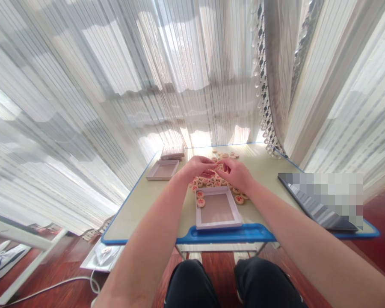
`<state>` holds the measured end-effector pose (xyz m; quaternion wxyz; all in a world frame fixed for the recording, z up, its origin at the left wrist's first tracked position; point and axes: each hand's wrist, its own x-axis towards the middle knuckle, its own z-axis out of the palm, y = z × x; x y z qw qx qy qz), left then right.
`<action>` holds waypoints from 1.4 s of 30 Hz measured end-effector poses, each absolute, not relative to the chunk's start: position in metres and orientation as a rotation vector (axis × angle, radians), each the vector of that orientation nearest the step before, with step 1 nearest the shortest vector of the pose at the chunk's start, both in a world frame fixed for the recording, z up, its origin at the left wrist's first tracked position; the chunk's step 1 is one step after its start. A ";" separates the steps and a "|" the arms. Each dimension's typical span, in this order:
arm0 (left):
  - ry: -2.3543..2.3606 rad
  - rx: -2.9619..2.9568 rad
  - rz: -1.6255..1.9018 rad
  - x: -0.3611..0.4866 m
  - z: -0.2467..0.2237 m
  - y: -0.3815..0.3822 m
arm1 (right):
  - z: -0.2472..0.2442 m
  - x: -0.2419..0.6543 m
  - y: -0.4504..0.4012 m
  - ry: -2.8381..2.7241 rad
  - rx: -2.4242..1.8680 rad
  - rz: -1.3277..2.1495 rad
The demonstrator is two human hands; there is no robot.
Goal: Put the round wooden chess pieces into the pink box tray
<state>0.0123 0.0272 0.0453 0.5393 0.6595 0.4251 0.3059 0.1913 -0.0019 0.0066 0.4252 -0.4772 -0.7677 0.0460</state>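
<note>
Round wooden pieces with red or dark characters [217, 182] lie in a loose pile on the pale table. Over the pile, my left hand [201, 167] and my right hand [232, 172] meet at the fingertips. The right thumb and fingers curl toward each other around something too small to make out. My left fingers reach out, apart, toward the right fingertips. Nearer to me is a shallow white box [216, 209], with two red-marked pieces [200, 202] in its upper left corner. Part of the pile is hidden under my hands.
An open shallow box [163, 170] sits at the table's back left, with a flat stacked item [172, 152] behind it. A dark flat device [321, 209] lies at the right. The table [134, 214] has a blue edge; curtains hang behind.
</note>
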 end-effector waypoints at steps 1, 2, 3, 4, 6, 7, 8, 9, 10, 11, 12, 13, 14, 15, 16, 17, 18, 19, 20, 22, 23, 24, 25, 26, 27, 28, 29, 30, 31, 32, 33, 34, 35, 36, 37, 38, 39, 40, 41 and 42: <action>1.017 1.574 0.728 0.012 0.046 0.027 | 0.007 0.191 -0.002 -1.925 -1.192 0.111; 1.028 1.580 0.727 0.012 0.046 0.027 | 0.007 0.191 -0.002 -1.929 -1.191 0.108; 1.045 1.589 0.722 0.012 0.047 0.026 | 0.007 0.190 -0.003 -1.933 -1.189 0.106; 1.064 1.601 0.716 0.012 0.048 0.025 | 0.008 0.190 -0.004 -1.935 -1.187 0.102; 1.123 1.644 0.727 0.010 0.049 0.022 | 0.010 0.189 -0.008 -1.931 -1.181 0.097; 1.174 1.685 0.754 0.009 0.050 0.019 | 0.012 0.188 -0.011 -1.925 -1.174 0.102; 1.243 1.745 0.793 0.007 0.050 0.016 | 0.013 0.188 -0.014 -1.918 -1.165 0.120; 1.335 1.821 0.847 0.005 0.050 0.012 | 0.014 0.188 -0.018 -1.915 -1.153 0.157; 1.438 1.913 0.905 0.003 0.049 0.007 | 0.015 0.188 -0.023 -1.927 -1.136 0.213; 1.537 2.010 0.965 0.001 0.048 0.001 | 0.017 0.187 -0.028 -1.956 -1.117 0.281; 1.618 2.093 1.025 -0.002 0.046 -0.004 | 0.018 0.187 -0.033 -1.994 -1.098 0.352; 1.666 2.156 1.079 -0.005 0.044 -0.010 | 0.020 0.186 -0.039 -2.038 -1.080 0.419; 1.692 2.195 1.118 -0.008 0.041 -0.016 | 0.022 0.184 -0.045 -2.081 -1.062 0.474; 1.693 2.217 1.144 -0.011 0.038 -0.021 | 0.025 0.182 -0.051 -2.114 -1.049 0.509; 1.672 2.241 1.139 -0.014 0.034 -0.027 | 0.028 0.180 -0.057 -2.134 -1.040 0.524; 1.641 2.266 1.123 -0.017 0.030 -0.031 | 0.031 0.176 -0.062 -2.149 -1.035 0.522; 1.634 2.268 1.126 -0.020 0.026 -0.036 | 0.034 0.173 -0.066 -2.164 -1.035 0.508; 1.636 2.270 1.122 -0.022 0.021 -0.040 | 0.035 0.169 -0.069 -2.176 -1.040 0.485; 1.650 2.269 1.125 -0.024 0.018 -0.043 | 0.036 0.166 -0.070 -2.185 -1.050 0.463; 1.716 2.297 1.054 -0.027 0.012 -0.048 | 0.034 0.161 -0.071 -2.179 -1.074 0.458; 1.752 2.320 1.023 -0.029 0.010 -0.050 | 0.031 0.161 -0.070 -2.157 -1.084 0.472; 1.796 2.329 1.003 -0.029 0.008 -0.052 | 0.028 0.161 -0.068 -2.123 -1.091 0.492; 1.834 2.331 0.988 -0.030 0.007 -0.053 | 0.024 0.162 -0.067 -2.088 -1.090 0.502; 1.862 2.325 0.975 -0.030 0.007 -0.053 | 0.020 0.164 -0.065 -2.053 -1.082 0.493; 1.876 2.316 0.956 -0.030 0.007 -0.054 | 0.017 0.166 -0.064 -2.032 -1.072 0.462; 1.872 2.313 0.926 -0.030 0.006 -0.054 | 0.015 0.168 -0.063 -2.012 -1.064 0.414; 1.853 2.317 0.894 -0.030 0.006 -0.054 | 0.013 0.170 -0.063 -2.004 -1.061 0.363; 1.831 2.323 0.871 -0.030 0.006 -0.054 | 0.012 0.171 -0.063 -2.009 -1.063 0.306; 1.809 2.329 0.859 -0.029 0.005 -0.054 | 0.011 0.171 -0.063 -2.027 -1.067 0.254; 1.792 2.331 0.857 -0.029 0.005 -0.054 | 0.011 0.171 -0.064 -2.059 -1.068 0.212; 1.777 2.332 0.859 -0.029 0.005 -0.054 | 0.011 0.170 -0.065 -2.097 -1.064 0.183; 1.759 2.334 0.861 -0.029 0.005 -0.054 | 0.011 0.169 -0.065 -2.132 -1.055 0.169; 1.738 2.337 0.863 -0.029 0.005 -0.054 | 0.011 0.168 -0.065 -2.160 -1.046 0.170; 1.712 2.341 0.865 -0.029 0.005 -0.054 | 0.011 0.167 -0.064 -2.177 -1.038 0.181; 1.686 2.344 0.870 -0.029 0.005 -0.054 | 0.011 0.167 -0.063 -2.187 -1.031 0.193; 1.668 2.344 0.876 -0.029 0.005 -0.054 | 0.011 0.166 -0.062 -2.190 -1.027 0.201; 1.655 2.342 0.883 -0.029 0.006 -0.054 | 0.011 0.166 -0.061 -2.191 -1.024 0.206; 1.650 2.337 0.888 -0.029 0.006 -0.054 | 0.012 0.165 -0.060 -2.191 -1.019 0.209; 1.649 2.333 0.888 -0.029 0.006 -0.053 | 0.012 0.165 -0.059 -2.189 -1.011 0.209; 1.648 2.329 0.885 -0.029 0.005 -0.053 | 0.012 0.165 -0.058 -2.186 -1.004 0.209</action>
